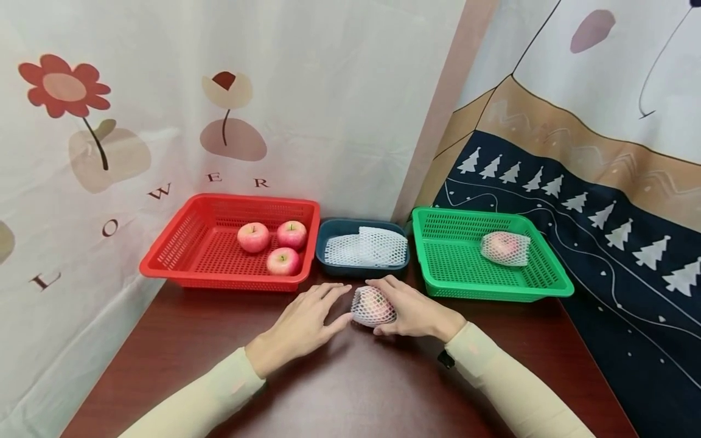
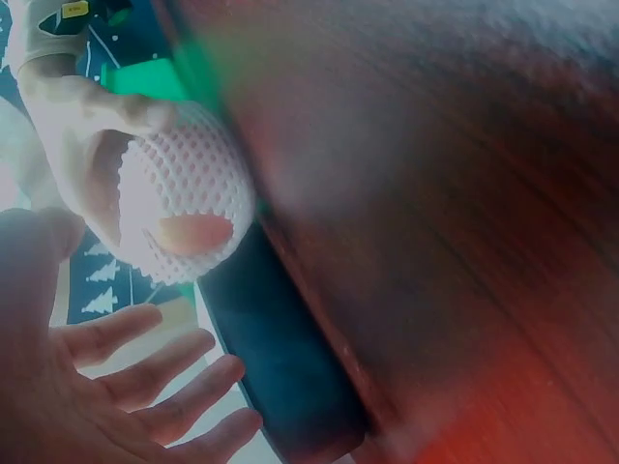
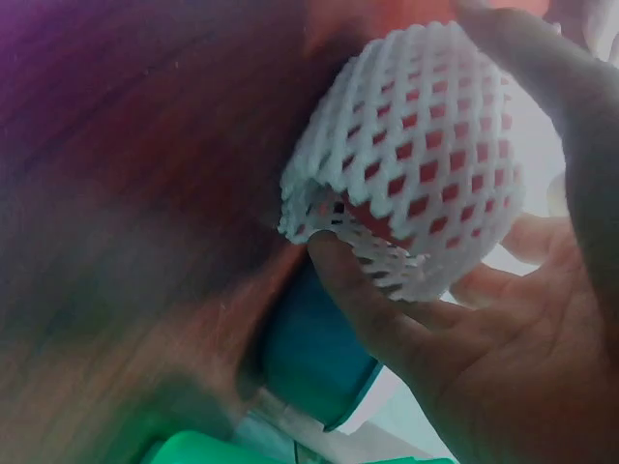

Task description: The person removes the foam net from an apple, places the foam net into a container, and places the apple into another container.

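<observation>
A pink-red apple in a white foam net sits on the table between the two hands. My right hand holds it from the right, fingers and thumb about its side. In the right wrist view the net's open end faces that hand, with a fingertip at its edge. My left hand is just left of the apple, fingers spread and holding nothing, its thumb tip close to the net. From the left wrist view, bare apple skin shows through the net's opening on that side.
Behind the hands, a dark blue tray holds white foam nets. At the left, a red basket has three bare apples. A green basket at the right contains one netted apple. Printed curtains hang behind.
</observation>
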Tool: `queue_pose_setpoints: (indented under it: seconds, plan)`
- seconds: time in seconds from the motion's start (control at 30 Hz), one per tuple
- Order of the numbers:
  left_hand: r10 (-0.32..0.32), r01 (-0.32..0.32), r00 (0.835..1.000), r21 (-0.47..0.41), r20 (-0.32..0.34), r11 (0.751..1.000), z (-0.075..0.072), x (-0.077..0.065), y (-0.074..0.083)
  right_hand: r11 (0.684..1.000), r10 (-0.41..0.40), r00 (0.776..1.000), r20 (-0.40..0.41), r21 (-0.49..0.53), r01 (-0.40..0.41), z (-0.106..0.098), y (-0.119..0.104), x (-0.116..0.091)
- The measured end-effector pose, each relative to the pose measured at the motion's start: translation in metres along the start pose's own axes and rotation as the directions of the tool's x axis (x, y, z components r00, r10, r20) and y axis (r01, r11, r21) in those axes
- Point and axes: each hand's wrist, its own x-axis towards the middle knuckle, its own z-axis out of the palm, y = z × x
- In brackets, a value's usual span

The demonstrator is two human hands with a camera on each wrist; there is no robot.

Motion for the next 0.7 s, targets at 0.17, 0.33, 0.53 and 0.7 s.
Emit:
queue_pose_setpoints:
  seconds: [0.17,0.33,0.53,0.7]
  plan:
    - [0.025,-0.026,0.999,-0.014,-0.044,1.000,0.0016,0.0011,0.0016,0.999,-0.031,0.999,-0.037,-0.012,0.030,0.0019,-0.0015,0.0024]
    - [0.034,-0.036,0.998,-0.019,-0.060,0.999,0.0005,0.0037,0.0028,0.999,-0.045,0.997,-0.056,-0.030,0.044,0.0011,-0.0007,0.0048]
    - [0.063,-0.064,0.995,-0.020,-0.074,0.998,0.0024,0.0056,0.0029,0.999,-0.034,0.997,-0.076,-0.001,0.034,-0.0015,-0.0019,0.0034]
    - [0.120,-0.124,0.985,-0.019,-0.125,0.992,0.0039,0.0050,0.0031,0.998,-0.032,0.997,-0.077,0.045,0.036,-0.0030,-0.0070,0.0026]
